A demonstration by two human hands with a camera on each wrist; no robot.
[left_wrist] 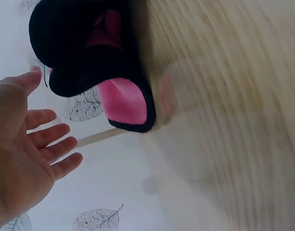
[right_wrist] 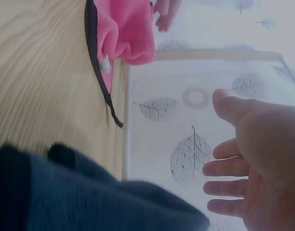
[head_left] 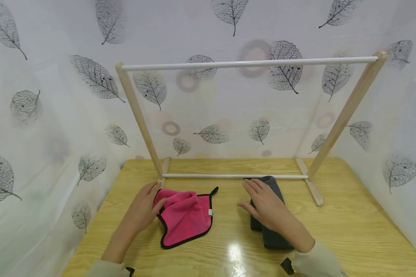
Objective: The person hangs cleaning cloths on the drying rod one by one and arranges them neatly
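Note:
A pink cloth (head_left: 188, 219) with black edging, a small white tag and a black hanging loop lies crumpled on the table. My left hand (head_left: 143, 207) is at its left edge, fingers extended and thumb apart; the left wrist view shows the palm (left_wrist: 27, 154) with nothing in it. To the right, a folded dark grey cloth (head_left: 275, 234) lies on the table. Above it is my right hand (head_left: 268, 206), fingers extended and thumb out to the left. In the right wrist view that hand (right_wrist: 262, 159) holds nothing, and the dark cloth (right_wrist: 99, 197) is apart from it.
Behind the cloths stands a wooden rack with a white top bar (head_left: 242, 64), a low white bar (head_left: 201, 176) and two wooden posts (head_left: 348, 115). The wood-grain table (head_left: 350, 231) is bounded by leaf-patterned white sheeting (head_left: 48, 134).

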